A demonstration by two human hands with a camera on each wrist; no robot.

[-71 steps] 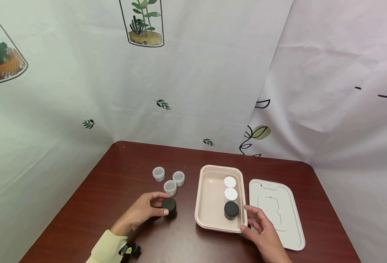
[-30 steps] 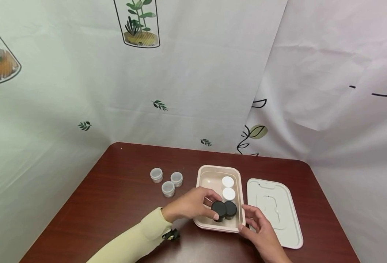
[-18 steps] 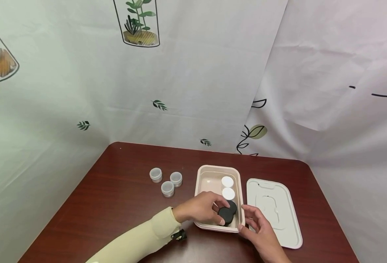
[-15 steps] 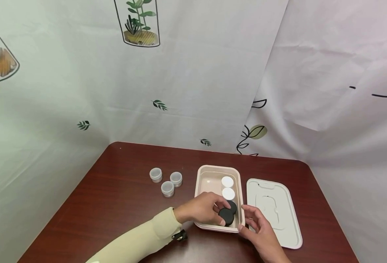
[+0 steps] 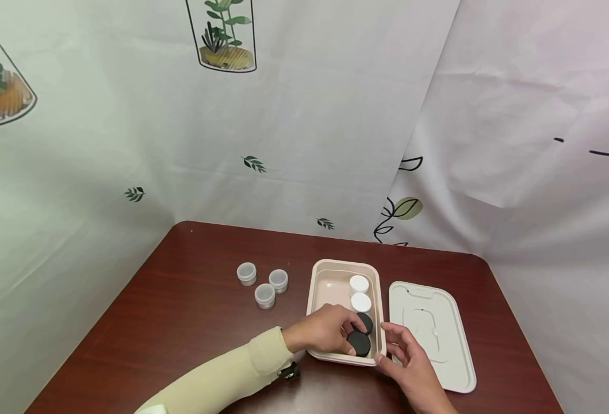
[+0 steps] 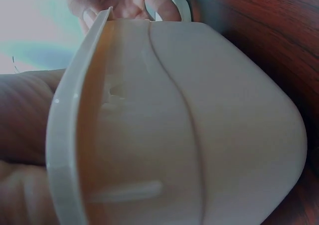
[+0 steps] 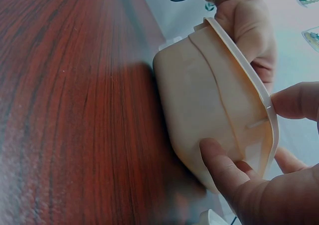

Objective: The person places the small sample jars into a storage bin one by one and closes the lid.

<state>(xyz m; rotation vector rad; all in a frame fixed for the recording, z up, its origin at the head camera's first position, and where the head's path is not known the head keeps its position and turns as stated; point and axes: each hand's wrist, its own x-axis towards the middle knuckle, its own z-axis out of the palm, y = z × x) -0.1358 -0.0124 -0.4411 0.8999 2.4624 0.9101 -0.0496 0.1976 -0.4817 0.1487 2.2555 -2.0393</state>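
My left hand (image 5: pixel 327 328) reaches over the near left rim of a beige plastic container (image 5: pixel 345 263) and holds a black-lidded jar (image 5: pixel 359 344) in its near right corner, thumb and fingers around the lid. Right behind it stands a second black-lidded jar (image 5: pixel 364 322), then two white-lidded jars (image 5: pixel 360 302), all in a row along the right wall. My right hand (image 5: pixel 410 359) grips the container's near right corner; in the right wrist view, fingertips press the outer wall (image 7: pixel 194 100) and rim. The container's wall hides the jars in both wrist views.
Three small clear-lidded jars (image 5: pixel 265 295) stand on the dark red table (image 5: pixel 200 299) left of the container. A white lid (image 5: pixel 431 333) lies flat to its right, partly under my right hand. A printed curtain (image 5: pixel 309 115) hangs behind the table.
My left hand has carried the black-lidded jar from the table on the left into the container and then to its near right corner. The right hand has kept its grip.
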